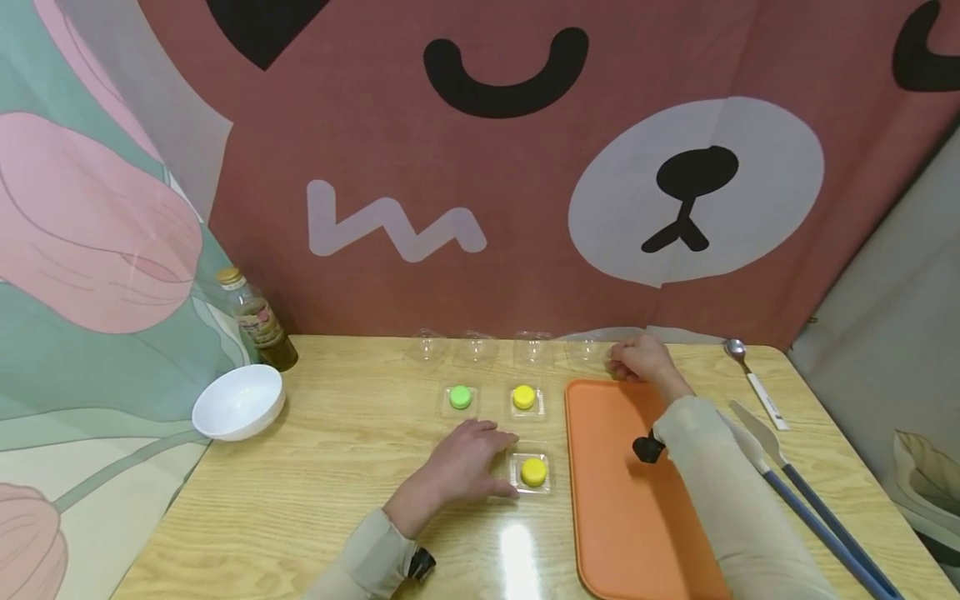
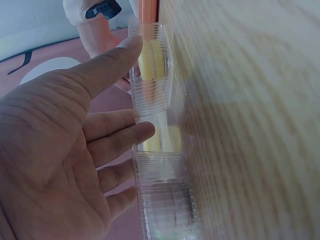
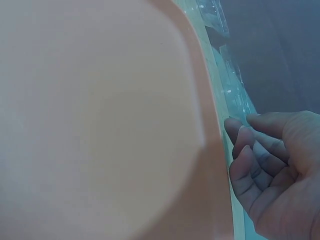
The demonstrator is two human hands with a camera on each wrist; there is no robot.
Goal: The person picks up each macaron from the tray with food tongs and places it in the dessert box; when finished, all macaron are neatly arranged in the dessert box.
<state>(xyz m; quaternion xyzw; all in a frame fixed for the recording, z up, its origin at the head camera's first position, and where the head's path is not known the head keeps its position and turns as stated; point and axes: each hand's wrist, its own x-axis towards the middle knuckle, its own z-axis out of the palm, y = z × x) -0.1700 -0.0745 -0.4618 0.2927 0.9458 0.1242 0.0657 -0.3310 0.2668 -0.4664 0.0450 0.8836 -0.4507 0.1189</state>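
Observation:
My left hand [image 1: 465, 467] reaches beside the nearest clear plastic box base [image 1: 518, 479], fingers and thumb extended. This base holds a yellow macaron [image 1: 534, 472]; in the left wrist view the thumb overlaps the box's edge [image 2: 148, 92]. Behind it, a green macaron [image 1: 461, 397] and another yellow macaron [image 1: 523, 397] sit in similar bases. At the table's back edge, my right hand [image 1: 647, 362] pinches the near corner of the rightmost clear plastic lid [image 1: 587, 348], its other fingers curled. Several lids stand in this row, including a lid [image 1: 532, 348] left of it.
An orange tray [image 1: 622, 500] lies under my right forearm. Right of it are a spoon [image 1: 761, 392] and two blue-handled utensils [image 1: 817, 500]. A white bowl [image 1: 240, 404] and a bottle of dark liquid [image 1: 264, 325] stand at the left. A printed cloth [image 1: 390, 300] hangs behind the table.

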